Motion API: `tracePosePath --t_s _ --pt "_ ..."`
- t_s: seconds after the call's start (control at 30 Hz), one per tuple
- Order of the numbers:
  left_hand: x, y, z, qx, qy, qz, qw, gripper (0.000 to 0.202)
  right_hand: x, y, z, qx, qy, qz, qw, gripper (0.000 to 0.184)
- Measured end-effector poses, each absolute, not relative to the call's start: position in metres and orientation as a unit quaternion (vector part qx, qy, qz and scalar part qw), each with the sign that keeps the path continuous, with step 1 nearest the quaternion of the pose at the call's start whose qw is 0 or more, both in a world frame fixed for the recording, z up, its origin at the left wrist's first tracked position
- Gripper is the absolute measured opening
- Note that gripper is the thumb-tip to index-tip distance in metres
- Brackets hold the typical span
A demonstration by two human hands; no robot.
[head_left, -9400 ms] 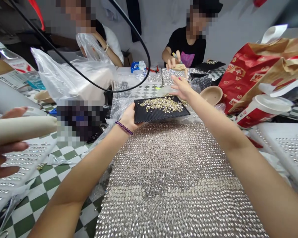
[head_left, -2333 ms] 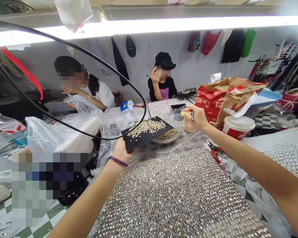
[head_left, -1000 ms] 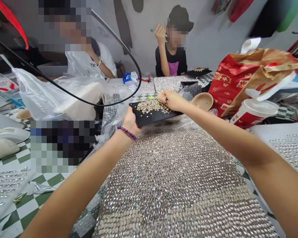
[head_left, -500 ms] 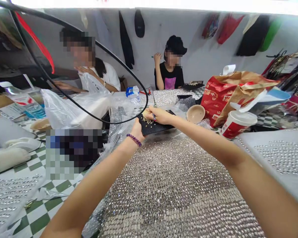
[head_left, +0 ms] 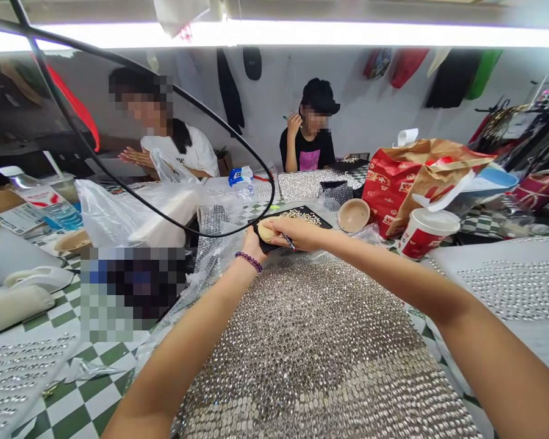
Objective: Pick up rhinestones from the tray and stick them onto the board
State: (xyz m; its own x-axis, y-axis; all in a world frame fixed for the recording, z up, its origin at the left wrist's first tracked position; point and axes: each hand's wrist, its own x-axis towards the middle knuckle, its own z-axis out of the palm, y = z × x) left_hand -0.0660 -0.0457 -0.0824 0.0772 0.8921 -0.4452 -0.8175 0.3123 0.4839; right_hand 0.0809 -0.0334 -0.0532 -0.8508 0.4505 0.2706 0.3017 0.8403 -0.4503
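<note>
While the left hand [head_left: 251,249] clamps the near edge of a black rhinestone tray [head_left: 313,213], the right hand [head_left: 299,235] closes tightly on a slim pick [head_left: 289,242] above gold rhinestones [head_left: 304,216].

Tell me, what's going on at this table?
A person holds a black tray of gold-coloured rhinestones in their left hand, which wears a purple beaded bracelet. Their right hand grips a slim tool with a pale rounded tip over the tray. Nearer them lies a large sheet covered in clear rhinestones, with bubble wrap at its edge. Across the table sit a person in a black cap and a person in a white T-shirt.
</note>
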Motion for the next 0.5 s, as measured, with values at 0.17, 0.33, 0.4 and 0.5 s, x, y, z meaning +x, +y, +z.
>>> tracePosePath --t_s 0.17,0.33,0.4,0.5 --pt "-0.067 -0.040 -0.086 0.057 0.378 0.588 0.713 0.036 0.089 -0.041 -0.062 -0.201 -0.946 0.178 0.180 0.024" --pt "-0.072 -0.030 -0.092 0.078 0.374 0.590 0.711 0.040 0.098 -0.044 -0.059 -0.210 -0.946 0.120 0.217 0.033" --pt "-0.077 -0.025 -0.098 0.087 0.367 0.587 0.717 0.043 0.107 -0.038 -0.056 -0.229 -0.926 0.099 0.285 0.027" --pt "-0.087 -0.016 -0.109 0.101 0.346 0.571 0.737 0.048 0.123 -0.025 -0.053 -0.299 -0.880 0.096 0.355 0.032"
